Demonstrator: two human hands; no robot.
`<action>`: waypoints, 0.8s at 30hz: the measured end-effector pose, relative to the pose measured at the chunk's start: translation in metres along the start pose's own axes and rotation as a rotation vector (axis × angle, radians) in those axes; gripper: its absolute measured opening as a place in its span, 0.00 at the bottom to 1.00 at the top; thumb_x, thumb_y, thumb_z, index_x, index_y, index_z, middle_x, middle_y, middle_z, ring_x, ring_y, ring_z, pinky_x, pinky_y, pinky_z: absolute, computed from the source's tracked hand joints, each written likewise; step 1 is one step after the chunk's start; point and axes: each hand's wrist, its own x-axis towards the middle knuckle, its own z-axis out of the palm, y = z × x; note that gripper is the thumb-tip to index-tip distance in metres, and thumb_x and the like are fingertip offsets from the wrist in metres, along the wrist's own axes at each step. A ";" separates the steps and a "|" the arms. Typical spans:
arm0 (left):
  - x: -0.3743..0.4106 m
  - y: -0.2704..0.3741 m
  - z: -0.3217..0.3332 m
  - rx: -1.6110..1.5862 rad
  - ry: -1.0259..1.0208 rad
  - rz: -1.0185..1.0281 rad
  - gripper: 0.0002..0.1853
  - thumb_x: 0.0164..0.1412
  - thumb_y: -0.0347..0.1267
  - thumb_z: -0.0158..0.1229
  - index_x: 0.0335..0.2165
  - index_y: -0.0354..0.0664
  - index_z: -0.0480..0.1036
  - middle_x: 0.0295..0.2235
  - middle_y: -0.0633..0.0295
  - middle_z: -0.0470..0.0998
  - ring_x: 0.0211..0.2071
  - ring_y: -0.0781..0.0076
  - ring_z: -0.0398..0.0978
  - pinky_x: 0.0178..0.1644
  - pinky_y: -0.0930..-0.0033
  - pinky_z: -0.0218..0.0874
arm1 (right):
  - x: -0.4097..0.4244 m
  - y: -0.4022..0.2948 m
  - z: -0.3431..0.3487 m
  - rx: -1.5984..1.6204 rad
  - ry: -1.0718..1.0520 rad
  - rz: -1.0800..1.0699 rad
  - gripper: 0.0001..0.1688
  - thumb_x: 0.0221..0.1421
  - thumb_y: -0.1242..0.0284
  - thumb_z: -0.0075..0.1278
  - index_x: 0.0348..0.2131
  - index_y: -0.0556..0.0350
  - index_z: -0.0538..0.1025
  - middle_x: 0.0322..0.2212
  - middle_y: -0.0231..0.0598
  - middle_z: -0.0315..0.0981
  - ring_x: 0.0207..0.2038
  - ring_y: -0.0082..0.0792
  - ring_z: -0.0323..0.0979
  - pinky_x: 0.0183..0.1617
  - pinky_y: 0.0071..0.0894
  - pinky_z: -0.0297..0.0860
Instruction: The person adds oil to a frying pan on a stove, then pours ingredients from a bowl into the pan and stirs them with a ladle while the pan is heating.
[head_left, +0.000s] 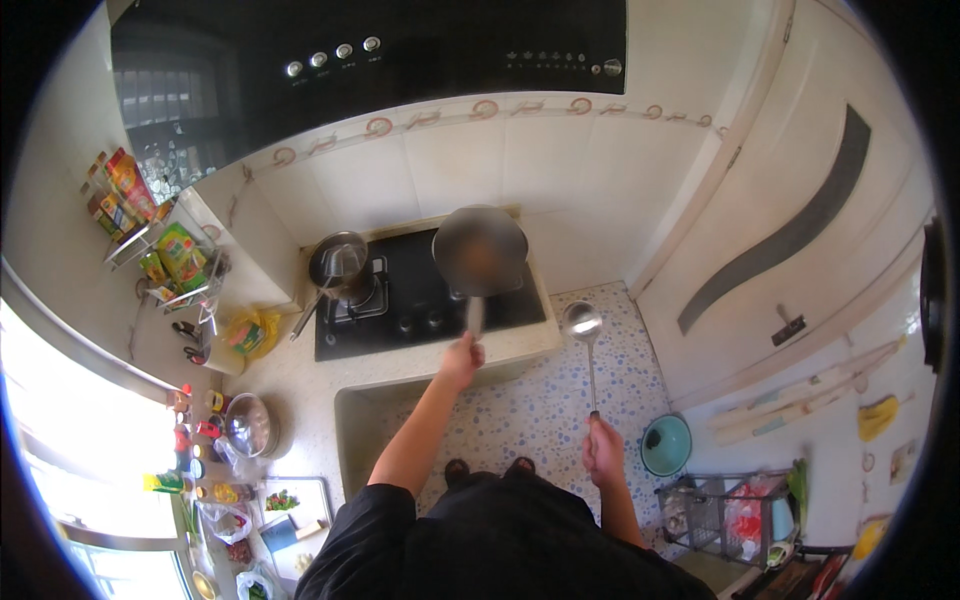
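Note:
My left hand (460, 361) grips the handle of a wok (480, 225) over the right burner of the black gas hob (409, 300). Something brown (481, 253) lies inside the wok, blurred too much to name. In my right hand (604, 450) is a long-handled metal ladle (583, 322), its bowl pointing away from me and held above the floor, to the right of the counter. The ladle's bowl is apart from the wok. A metal pot (339, 259) with a clear-looking item in its mouth stands on the left burner.
A range hood (375, 67) hangs above the hob. Left on the counter are a metal bowl (251, 426), several bottles and a cutting board (304, 551) bearing a cleaver (279, 533) and chopped vegetables (281, 500). A turquoise basin (666, 445) and a grey rack (724, 510) stand at right.

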 end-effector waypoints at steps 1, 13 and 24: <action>-0.003 0.002 0.002 0.014 -0.009 0.003 0.22 0.74 0.45 0.43 0.47 0.36 0.72 0.23 0.66 0.66 0.24 0.75 0.64 0.31 0.72 0.60 | 0.000 -0.002 0.002 0.000 0.008 0.005 0.19 0.66 0.59 0.48 0.43 0.58 0.74 0.13 0.30 0.61 0.08 0.21 0.54 0.12 0.23 0.51; -0.006 0.007 0.003 -0.013 -0.045 -0.025 0.21 0.74 0.45 0.43 0.46 0.38 0.72 0.22 0.64 0.69 0.24 0.72 0.65 0.31 0.70 0.61 | 0.011 -0.015 -0.001 -0.113 -0.020 -0.008 0.18 0.67 0.63 0.47 0.48 0.57 0.74 0.17 0.29 0.66 0.10 0.18 0.54 0.12 0.19 0.49; -0.006 0.010 0.008 0.011 -0.041 -0.047 0.21 0.75 0.43 0.38 0.46 0.40 0.72 0.21 0.64 0.68 0.23 0.72 0.64 0.31 0.69 0.59 | 0.019 -0.017 -0.010 -0.110 -0.031 -0.010 0.20 0.68 0.64 0.46 0.51 0.58 0.72 0.17 0.29 0.66 0.10 0.18 0.55 0.12 0.19 0.50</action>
